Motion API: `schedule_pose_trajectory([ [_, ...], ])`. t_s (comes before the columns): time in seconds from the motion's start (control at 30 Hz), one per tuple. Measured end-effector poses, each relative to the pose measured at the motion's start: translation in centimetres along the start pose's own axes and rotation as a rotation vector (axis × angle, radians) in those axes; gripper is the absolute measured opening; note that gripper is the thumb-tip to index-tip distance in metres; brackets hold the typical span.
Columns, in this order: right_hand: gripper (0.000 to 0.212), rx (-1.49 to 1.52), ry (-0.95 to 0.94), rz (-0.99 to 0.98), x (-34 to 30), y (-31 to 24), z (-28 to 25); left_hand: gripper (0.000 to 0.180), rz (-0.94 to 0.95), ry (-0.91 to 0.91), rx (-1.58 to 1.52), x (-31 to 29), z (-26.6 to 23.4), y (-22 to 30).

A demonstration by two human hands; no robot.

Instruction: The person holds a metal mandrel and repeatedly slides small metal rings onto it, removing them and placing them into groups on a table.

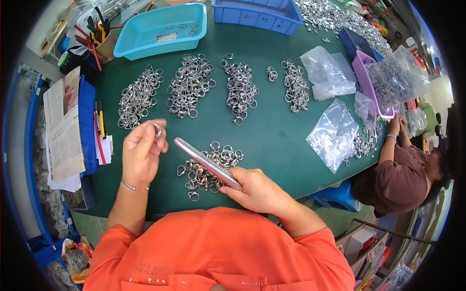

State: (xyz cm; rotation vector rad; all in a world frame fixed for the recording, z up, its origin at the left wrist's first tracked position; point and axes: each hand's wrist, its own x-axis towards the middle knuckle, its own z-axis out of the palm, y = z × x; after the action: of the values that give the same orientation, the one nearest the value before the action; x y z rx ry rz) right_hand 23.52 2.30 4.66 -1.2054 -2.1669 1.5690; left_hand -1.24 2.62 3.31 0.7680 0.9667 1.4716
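My left hand pinches a silver ring between thumb and fingers, held up left of the near pile. In my right hand is a ring mandrel, a long greyish rod with a reddish tint. Its far tip points up and left toward my left hand, apart from the ring. Beneath the rod lies a loose pile of rings on the green table. Farther off stand several sorted heaps: a left heap, a second heap, a middle heap and a right heap.
A turquoise basket and a blue bin stand at the back. Plastic bags and a lilac basket lie to the right, where a co-worker sits. Newspaper and pens are at the left edge.
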Motion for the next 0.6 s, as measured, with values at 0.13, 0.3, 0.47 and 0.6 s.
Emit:
schedule_pose_trajectory([
  [0.13,0.021,-0.011,0.077,-0.007,0.0,0.3,0.2,0.016,-0.059,-0.071,0.02,-0.2,-0.5,-0.7],
  [0.3,0.019,-0.132,0.1,-0.063,0.1,0.6,0.6,0.021,-0.139,-0.159,-0.023,-0.7,0.2,-1.0],
  [0.47,0.018,-0.195,0.136,-0.134,0.5,0.1,1.1,0.032,-0.202,-0.161,-0.04,-1.9,0.9,-2.4],
  [0.6,0.017,-0.236,0.146,-0.183,0.9,-0.4,1.4,0.032,-0.251,-0.288,0.019,-3.2,2.3,-3.7],
])
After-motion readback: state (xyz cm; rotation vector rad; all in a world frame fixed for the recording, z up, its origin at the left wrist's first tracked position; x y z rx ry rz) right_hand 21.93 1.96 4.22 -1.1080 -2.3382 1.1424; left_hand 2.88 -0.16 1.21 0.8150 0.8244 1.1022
